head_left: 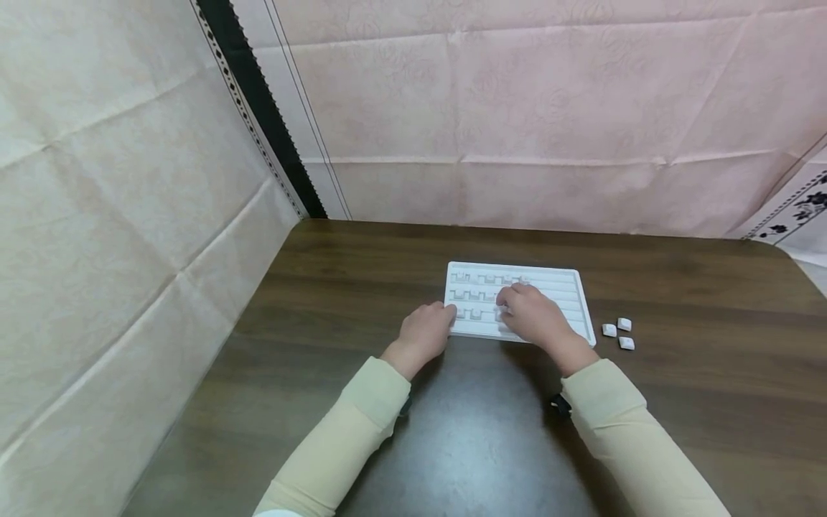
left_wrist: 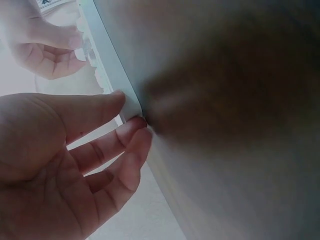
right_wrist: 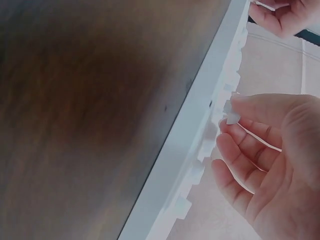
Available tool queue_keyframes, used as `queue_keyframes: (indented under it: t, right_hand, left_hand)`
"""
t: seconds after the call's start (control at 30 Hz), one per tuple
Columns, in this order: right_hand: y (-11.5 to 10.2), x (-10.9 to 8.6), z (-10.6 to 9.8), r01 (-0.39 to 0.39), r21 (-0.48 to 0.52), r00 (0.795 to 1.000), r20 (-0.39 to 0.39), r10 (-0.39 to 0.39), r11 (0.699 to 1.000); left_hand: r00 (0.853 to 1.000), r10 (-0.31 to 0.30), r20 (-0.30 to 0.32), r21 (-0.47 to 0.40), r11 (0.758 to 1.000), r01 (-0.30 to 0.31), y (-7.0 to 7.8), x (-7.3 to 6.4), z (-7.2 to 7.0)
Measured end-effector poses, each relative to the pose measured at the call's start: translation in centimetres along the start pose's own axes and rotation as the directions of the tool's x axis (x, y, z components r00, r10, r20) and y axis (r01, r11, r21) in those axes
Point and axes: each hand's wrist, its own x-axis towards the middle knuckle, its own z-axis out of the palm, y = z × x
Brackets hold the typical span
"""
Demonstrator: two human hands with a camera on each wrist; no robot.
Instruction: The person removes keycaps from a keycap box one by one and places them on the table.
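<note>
A white rectangular board [head_left: 563,289] with raised ridges lies on the table, and small white pieces [head_left: 474,295] stand in rows on its left and middle part. At its left edge, my left hand [head_left: 423,332] pinches the near corner between thumb and fingers; the board's edge [left_wrist: 120,75] shows there in the left wrist view. My right hand [head_left: 535,316] is over the middle of the board. In the right wrist view, its thumb and index finger pinch a small white block [right_wrist: 232,118] at the row of pieces. Whether that block touches the board is unclear.
Three loose white blocks [head_left: 624,324] lie on the brown wooden table [head_left: 704,373], just right of the board. Pale patterned cloth [head_left: 549,108] hangs behind the table, and another cloth [head_left: 129,215] hangs along the left side.
</note>
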Motion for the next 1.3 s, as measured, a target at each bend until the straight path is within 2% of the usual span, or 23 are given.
queue_keyframes:
  t: [0.57,1.3]
  right_hand:
    - [2.7,-1.5,-1.9,-0.097,0.034,0.995,-0.01,0.097,0.995]
    - [8.6,-5.4,-3.5,-0.227,0.063,0.974,-0.005,0.228,0.972]
  left_hand:
    - [1.0,0.001,0.012,0.006,1.0,-0.001,-0.2,0.3,0.0]
    - [1.0,0.009,0.011,-0.015,1.0,-0.009,-0.2,0.2,0.2]
